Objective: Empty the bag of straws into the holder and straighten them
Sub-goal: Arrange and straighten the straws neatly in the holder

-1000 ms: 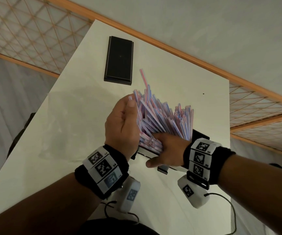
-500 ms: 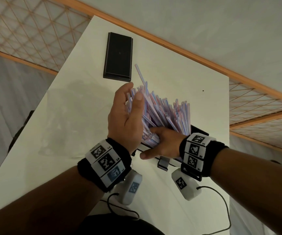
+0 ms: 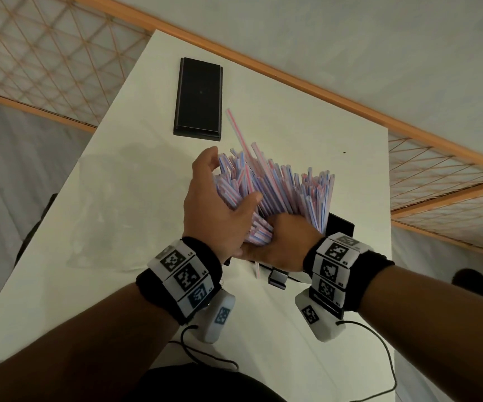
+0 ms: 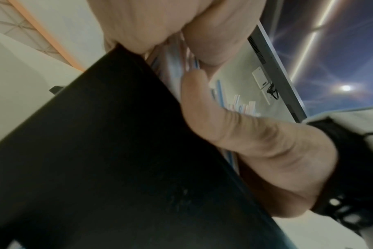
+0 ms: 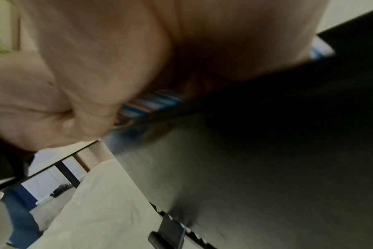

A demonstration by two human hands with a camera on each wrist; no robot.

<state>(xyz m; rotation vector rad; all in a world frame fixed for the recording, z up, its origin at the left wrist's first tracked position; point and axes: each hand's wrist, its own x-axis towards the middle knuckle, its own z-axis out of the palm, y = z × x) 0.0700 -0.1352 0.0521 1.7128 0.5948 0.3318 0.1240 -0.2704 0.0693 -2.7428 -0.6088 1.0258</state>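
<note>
A thick bundle of pink-and-blue striped straws (image 3: 286, 192) stands fanned out in the black holder (image 3: 340, 227) near the middle of the white table. My left hand (image 3: 231, 181) wraps the bundle's left side, its thumb lying across the front. My right hand (image 3: 280, 239) grips the base of the bundle at the holder's mouth, with its fingers hidden among the straws. One straw (image 3: 235, 129) sticks up above the others. In the left wrist view the holder's wall (image 4: 96, 151) fills the frame, with straws (image 4: 172, 67) behind it. The right wrist view shows straws (image 5: 155, 101) under my palm.
A black lid (image 3: 199, 97) lies flat at the far side of the table. The empty clear bag (image 3: 112, 216) lies to the left of my hands. A single straw (image 3: 257, 269) lies by the holder's near side. The table edge (image 3: 391, 256) runs close on the right.
My left hand has gone from lying flat against the bundle's side to wrapping it, thumb across the front. The straws are gathered tighter and stand more upright.
</note>
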